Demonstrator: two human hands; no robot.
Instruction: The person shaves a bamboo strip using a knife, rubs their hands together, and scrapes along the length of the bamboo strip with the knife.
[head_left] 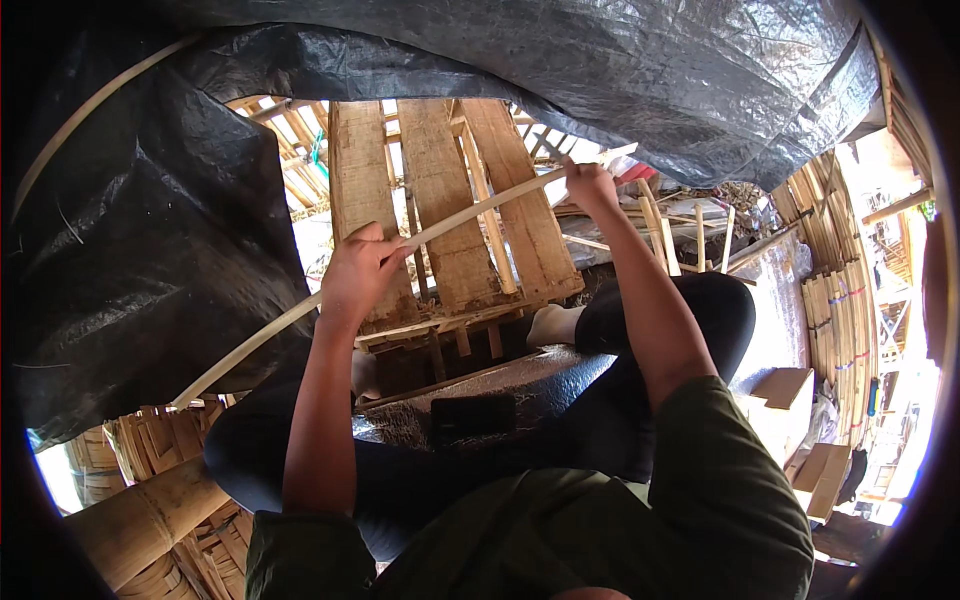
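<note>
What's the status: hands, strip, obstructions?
Left hand gripping pale strip near mid-length; right hand closed at its far end, grayish blade-like piece there. Strip slanting over wooden planks, bowed. Black tarp close on left; contact unclear.

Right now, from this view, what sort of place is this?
Probably a makeshift bamboo-working shelter: the rough plank bench, the tied bundles of strips at the right and the dark tarpaulin suggest it.

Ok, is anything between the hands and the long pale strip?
Nothing visible: the left hand grips the pale strip directly, and the right hand is closed on it near its upper end. The wooden planks lie beyond.
</note>
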